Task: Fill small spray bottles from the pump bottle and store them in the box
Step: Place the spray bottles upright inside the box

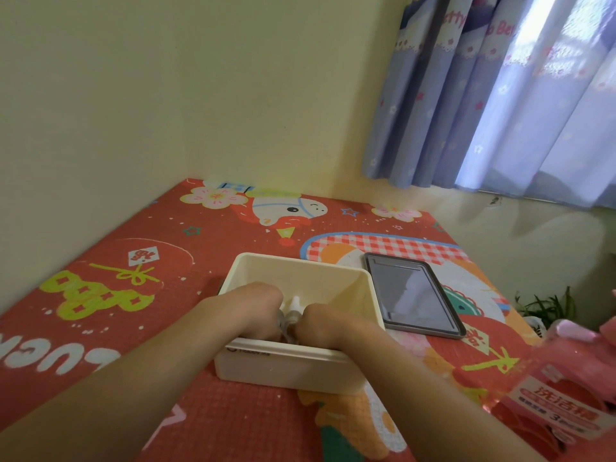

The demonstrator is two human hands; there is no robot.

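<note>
A cream plastic box (300, 271) stands open on the red patterned table. Both my hands reach down inside it near its front wall. My left hand (256, 308) and my right hand (325, 323) have curled fingers around small clear spray bottles (293, 310) with white tops, which show only between the two hands. How many bottles lie in the box is hidden by my hands. The pink pump bottle (563, 391), with a printed label, stands at the right front edge of the view, apart from both hands.
A grey tray-like lid (413, 295) with a dark glossy surface lies right of the box. The red cartoon tablecloth (133, 261) covers the table, which meets a yellow wall at the back. Purple curtains (500, 95) hang at the right. A plant (546, 305) sits beyond the right edge.
</note>
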